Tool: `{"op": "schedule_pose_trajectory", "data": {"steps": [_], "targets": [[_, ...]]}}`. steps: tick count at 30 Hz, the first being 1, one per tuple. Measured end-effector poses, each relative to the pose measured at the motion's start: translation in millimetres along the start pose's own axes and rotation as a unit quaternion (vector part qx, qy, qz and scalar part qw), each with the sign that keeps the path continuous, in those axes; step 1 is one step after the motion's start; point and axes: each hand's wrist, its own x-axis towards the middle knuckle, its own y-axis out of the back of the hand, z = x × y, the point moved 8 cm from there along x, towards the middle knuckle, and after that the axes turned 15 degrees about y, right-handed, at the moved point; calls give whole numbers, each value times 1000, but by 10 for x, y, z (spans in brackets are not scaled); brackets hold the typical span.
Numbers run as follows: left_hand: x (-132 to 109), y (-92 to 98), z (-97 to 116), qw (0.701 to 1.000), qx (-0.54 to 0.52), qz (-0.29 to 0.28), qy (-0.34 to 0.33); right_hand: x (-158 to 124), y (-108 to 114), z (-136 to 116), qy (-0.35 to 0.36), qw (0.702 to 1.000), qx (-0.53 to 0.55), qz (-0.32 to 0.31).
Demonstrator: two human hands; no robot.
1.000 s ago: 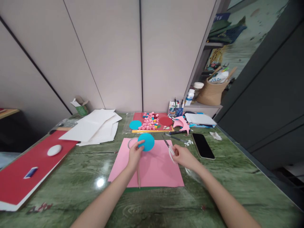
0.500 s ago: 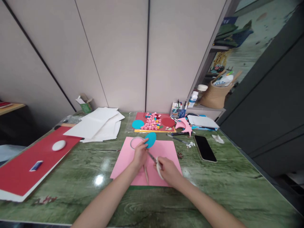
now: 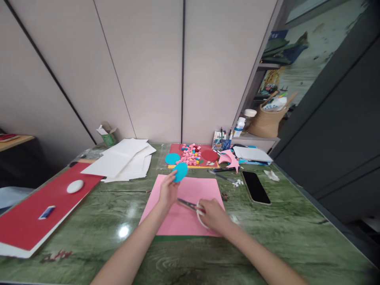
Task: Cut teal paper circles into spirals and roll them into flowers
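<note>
Fingers of the left hand (image 3: 168,192) are pinched on the edge of a flat blue paper disc (image 3: 181,172), which is held tilted above the far edge of a pink rectangular paper sheet (image 3: 190,223); to its right, those of the right hand (image 3: 214,213) are curled around the white-handled scissors (image 3: 190,205), whose dark blades are pointed left, toward the left hand. Across the green wood-patterned table (image 3: 297,221), from the left, a long red sheet (image 3: 22,221) is topped by a smooth white oval object (image 3: 75,186). Next, white paper sheets (image 3: 118,160) are loosely stacked. Behind the pink sheet, a second blue disc (image 3: 172,159) is placed left of a heap of small, mostly pink pieces (image 3: 190,158). Farther right, a curved pink paper offcut (image 3: 228,159) and a black-screened phone (image 3: 255,187) are seen.
</note>
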Motion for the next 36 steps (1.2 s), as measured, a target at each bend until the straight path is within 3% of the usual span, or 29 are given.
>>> {"op": "schedule_pose_trajectory", "data": {"steps": [4, 7, 9, 13, 16, 18, 22, 36], "targets": [[-58, 106, 195, 997, 25, 66, -24, -33, 292, 602, -62, 996, -29, 56], [-107, 58, 69, 993, 90, 78, 1, -90, 500, 925, -111, 987, -49, 107], [-160, 11, -25, 983, 157, 92, 7, -130, 585, 1009, -132, 981, -39, 134], [-350, -200, 34, 944, 310, 91, -71, -154, 559, 909, -126, 968, 137, 169], [-521, -373, 166, 910, 383, 79, -137, -126, 435, 675, -102, 935, 314, 133], [-611, -445, 234, 889, 418, 81, -170, -110, 403, 486, -73, 920, 374, 93], [-667, -455, 265, 874, 441, 95, -181, -119, 459, 292, -45, 927, 367, 59], [-694, -504, 238, 884, 425, 47, -190, -148, 442, 311, -50, 943, 329, 30]]}}
